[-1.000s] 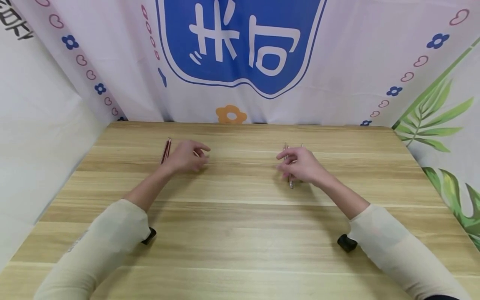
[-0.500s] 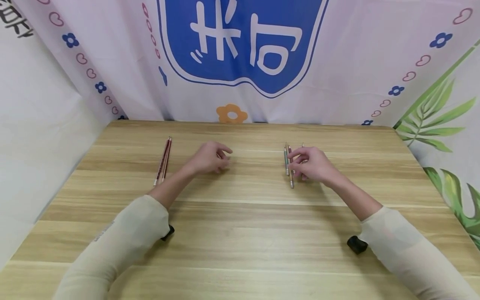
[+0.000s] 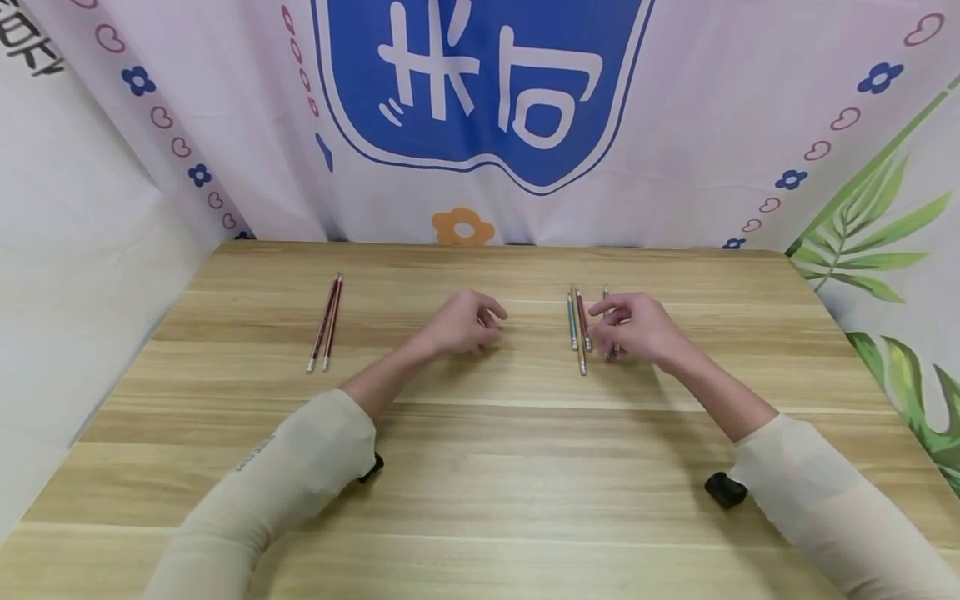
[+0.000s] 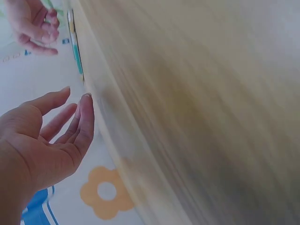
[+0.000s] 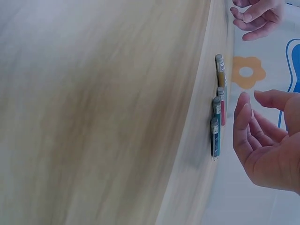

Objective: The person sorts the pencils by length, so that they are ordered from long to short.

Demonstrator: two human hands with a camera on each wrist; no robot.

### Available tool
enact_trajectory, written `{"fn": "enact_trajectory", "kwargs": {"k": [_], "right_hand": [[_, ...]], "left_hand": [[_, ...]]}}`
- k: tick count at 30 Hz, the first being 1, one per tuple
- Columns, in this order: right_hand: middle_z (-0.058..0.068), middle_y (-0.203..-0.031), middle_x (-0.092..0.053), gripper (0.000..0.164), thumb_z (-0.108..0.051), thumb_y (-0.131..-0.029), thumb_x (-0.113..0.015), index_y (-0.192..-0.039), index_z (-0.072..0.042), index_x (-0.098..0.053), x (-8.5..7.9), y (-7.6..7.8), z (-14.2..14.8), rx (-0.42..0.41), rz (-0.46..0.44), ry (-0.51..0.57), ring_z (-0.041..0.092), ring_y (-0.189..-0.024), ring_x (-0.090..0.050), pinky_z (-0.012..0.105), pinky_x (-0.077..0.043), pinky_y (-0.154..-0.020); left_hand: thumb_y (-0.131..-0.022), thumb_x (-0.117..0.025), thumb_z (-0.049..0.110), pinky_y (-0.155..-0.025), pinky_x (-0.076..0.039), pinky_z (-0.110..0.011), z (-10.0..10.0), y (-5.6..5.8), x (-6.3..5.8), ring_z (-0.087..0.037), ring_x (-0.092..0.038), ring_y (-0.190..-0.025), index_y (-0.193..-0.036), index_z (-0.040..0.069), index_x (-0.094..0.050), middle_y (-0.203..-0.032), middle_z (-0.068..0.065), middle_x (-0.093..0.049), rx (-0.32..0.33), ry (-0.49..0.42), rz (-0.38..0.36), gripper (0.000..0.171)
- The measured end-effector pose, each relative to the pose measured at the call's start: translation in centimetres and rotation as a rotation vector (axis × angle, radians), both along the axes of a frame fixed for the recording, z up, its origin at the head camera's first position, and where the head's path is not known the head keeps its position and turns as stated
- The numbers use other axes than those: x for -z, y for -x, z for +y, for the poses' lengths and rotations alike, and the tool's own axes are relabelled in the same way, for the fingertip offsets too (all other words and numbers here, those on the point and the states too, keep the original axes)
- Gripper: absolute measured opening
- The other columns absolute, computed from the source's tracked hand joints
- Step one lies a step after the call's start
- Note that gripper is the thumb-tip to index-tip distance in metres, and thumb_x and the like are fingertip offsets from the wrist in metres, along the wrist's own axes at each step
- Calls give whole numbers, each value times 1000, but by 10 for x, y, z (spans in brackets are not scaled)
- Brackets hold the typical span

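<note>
My left hand [image 3: 471, 322] hovers above the middle of the table, fingers loosely bent with nothing between them. Right of it, my right hand [image 3: 636, 327] hangs over a group of pencils, thumb and fingertips apart and holding nothing. A teal pencil [image 3: 572, 321], a yellowish pencil [image 3: 581, 342] and a dark red pencil [image 3: 582, 312] lie close together beside its fingertips. Partly hidden beneath that hand is another pencil [image 3: 606, 295]. In the right wrist view, the eraser ends of a yellow pencil [image 5: 221, 70] and a teal pencil [image 5: 216, 108] show beside the hand.
Two dark red pencils [image 3: 327, 333] lie side by side at the left of the wooden table [image 3: 465, 483], touching or nearly so at their far ends. A printed cloth [image 3: 225, 100] hangs behind the table's far edge. Black devices [image 3: 725, 489] sit under both sleeves.
My left hand has moved right, away from the two dark red pencils, uncovering them. My right hand has shifted slightly right, exposing more of the pencils beside it.
</note>
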State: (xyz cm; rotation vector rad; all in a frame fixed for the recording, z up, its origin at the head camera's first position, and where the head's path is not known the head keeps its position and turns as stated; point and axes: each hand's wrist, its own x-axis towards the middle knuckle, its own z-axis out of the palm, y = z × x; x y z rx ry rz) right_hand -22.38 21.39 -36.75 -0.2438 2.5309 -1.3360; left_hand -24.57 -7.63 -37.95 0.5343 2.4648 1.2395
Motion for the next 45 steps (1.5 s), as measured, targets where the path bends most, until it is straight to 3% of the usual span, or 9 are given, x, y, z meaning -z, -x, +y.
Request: {"fn": "enact_trajectory", "kwargs": {"k": [10,19,26,32,37,45], "right_hand": [[25,-100,-72,35,-2,-97,-68,-128,12,-60,1,1,7,28,-15,-16,16,-67,-67,25,-56,-52],[25,-100,-74,36,-4,-96,-69,-128,12,-62,2,2,14,22,18,-40,17,-68,-69,28,-58,-53],[23,-100,-74,37,-6,-97,-70,-129,11,-62,4,2,18,35,-9,-50,17,-69,-69,28,-57,-53],[22,-100,-75,35,-5,-98,-69,-129,9,-63,6,3,20,40,-15,-78,16,-69,-68,28,-57,-54],[21,-100,-75,33,-5,-98,-68,-128,9,-63,7,3,21,42,-18,-84,16,-69,-68,28,-58,-54],[21,-98,-75,32,-4,-97,-69,-126,9,-64,8,1,24,37,-6,-81,16,-70,-68,29,-60,-57]], "left_hand": [[-90,-74,-4,-58,-62,-25,43,-11,6,-17,-64,-64,-113,-10,-68,-83,-11,-69,39,-9,-56,25],[-87,-79,-1,-55,-56,-19,74,-19,8,-14,-61,-63,-107,-7,-69,-85,-10,-69,66,6,-6,24],[-84,-85,7,-55,-50,-18,93,-23,12,-12,-58,-65,-95,1,-72,-80,-5,-69,55,85,70,18],[-82,-90,23,-50,-40,-18,106,-22,10,-8,-48,-57,-77,10,-65,-68,5,-58,11,222,130,28],[-81,-91,31,-41,-26,-18,112,-21,9,-5,-35,-47,-67,13,-54,-54,8,-44,-2,286,111,43],[-85,-87,21,-39,-31,-17,111,-19,9,-5,-41,-46,-69,11,-56,-56,5,-49,-14,284,85,37]]}}
